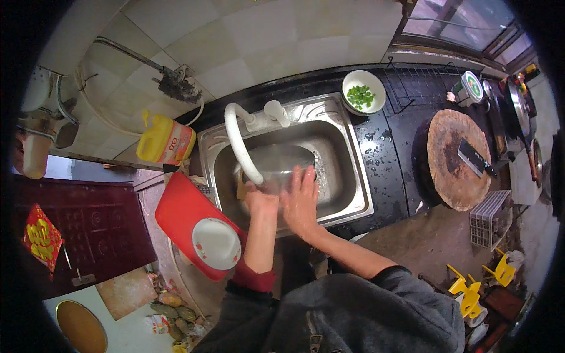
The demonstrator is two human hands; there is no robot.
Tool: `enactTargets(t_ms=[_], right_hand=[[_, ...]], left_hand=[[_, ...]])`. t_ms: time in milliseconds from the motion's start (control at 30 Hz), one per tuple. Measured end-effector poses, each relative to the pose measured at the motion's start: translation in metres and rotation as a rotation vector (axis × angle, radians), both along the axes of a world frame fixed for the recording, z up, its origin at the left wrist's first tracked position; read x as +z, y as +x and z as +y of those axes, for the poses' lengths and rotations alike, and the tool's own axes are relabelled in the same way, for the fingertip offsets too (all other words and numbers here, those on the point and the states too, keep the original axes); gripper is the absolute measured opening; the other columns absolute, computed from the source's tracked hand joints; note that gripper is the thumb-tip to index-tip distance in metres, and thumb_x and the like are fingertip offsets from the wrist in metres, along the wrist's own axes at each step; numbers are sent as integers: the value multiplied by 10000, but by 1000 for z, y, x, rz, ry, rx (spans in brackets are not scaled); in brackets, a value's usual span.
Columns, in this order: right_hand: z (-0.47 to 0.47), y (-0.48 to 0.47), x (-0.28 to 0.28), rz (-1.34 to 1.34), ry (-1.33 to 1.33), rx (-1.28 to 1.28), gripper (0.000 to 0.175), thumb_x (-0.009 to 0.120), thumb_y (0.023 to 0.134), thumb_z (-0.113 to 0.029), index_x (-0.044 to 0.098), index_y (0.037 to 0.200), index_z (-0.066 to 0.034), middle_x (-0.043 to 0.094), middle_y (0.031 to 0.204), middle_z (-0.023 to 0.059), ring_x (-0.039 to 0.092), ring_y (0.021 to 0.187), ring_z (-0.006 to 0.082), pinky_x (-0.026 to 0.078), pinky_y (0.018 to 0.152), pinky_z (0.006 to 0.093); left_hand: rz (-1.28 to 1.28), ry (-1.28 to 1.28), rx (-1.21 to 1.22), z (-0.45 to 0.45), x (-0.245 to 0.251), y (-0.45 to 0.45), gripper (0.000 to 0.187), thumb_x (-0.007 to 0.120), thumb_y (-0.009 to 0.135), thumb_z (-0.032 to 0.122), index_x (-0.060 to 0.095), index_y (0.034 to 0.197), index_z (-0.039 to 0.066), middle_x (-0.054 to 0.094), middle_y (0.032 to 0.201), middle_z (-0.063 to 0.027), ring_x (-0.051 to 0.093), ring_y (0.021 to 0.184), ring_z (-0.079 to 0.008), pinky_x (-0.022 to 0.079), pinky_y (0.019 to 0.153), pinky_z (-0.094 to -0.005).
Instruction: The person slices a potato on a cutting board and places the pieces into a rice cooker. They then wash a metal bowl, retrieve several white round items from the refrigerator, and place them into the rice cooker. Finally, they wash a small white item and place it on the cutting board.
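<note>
A grey metal vessel (282, 159), perhaps a pot or basin, lies in the stainless steel sink (359, 185) beneath the curved white faucet (238, 145). My left hand (262, 199) is bent at the vessel's near left side, just under the spout. Its fingers are mostly hidden, so its grip is unclear. Against the vessel's near right side rests my right hand (302, 198), palm down with its fingers extended and slightly apart. Haze hangs over the vessel, and the sink floor right of it looks wet.
Left of the sink stand a yellow jug (165, 139) and a red board or tray (176, 212) bearing a white plate (216, 243). To the right are a bowl of chopped greens (364, 92), a wire rack (419, 84), and a round wooden chopping block (446, 172) with a cleaver (472, 158).
</note>
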State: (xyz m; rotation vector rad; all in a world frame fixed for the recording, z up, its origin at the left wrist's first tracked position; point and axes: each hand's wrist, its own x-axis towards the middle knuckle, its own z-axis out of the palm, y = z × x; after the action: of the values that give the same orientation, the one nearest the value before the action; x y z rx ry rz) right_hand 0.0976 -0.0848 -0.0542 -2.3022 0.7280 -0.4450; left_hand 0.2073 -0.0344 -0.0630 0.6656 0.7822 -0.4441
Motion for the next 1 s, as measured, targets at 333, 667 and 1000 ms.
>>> enactTargets(t_ms=[333, 667, 1000], right_hand=[[-62, 53, 2, -221, -46, 761, 401, 547, 932, -174, 542, 1309, -39, 485, 1453, 99, 337, 1411, 396, 330, 1091, 532], [-84, 30, -91, -2, 1089, -21, 538, 318, 1061, -453, 484, 1350, -31, 553, 1295, 126, 552, 1141, 255, 418, 1025, 401], [-56, -22, -34, -40, 1358, -112, 724, 602, 930, -499, 319, 1464, -101, 521, 1256, 138, 596, 1040, 256, 538, 827, 424]], left_hand=[[-258, 388, -245, -11, 20, -13, 316, 477, 1012, 323, 567, 1217, 100, 591, 1179, -42, 576, 1089, -201, 494, 921, -392], [-316, 562, -291, 12, 3, -21, 389, 492, 1029, 384, 622, 1201, 59, 639, 1107, -41, 604, 914, -183, 504, 775, -341], [-1118, 1378, -1304, 2, -19, -83, 311, 537, 967, 350, 599, 1079, 66, 685, 960, -175, 646, 885, -369, 485, 803, -564]])
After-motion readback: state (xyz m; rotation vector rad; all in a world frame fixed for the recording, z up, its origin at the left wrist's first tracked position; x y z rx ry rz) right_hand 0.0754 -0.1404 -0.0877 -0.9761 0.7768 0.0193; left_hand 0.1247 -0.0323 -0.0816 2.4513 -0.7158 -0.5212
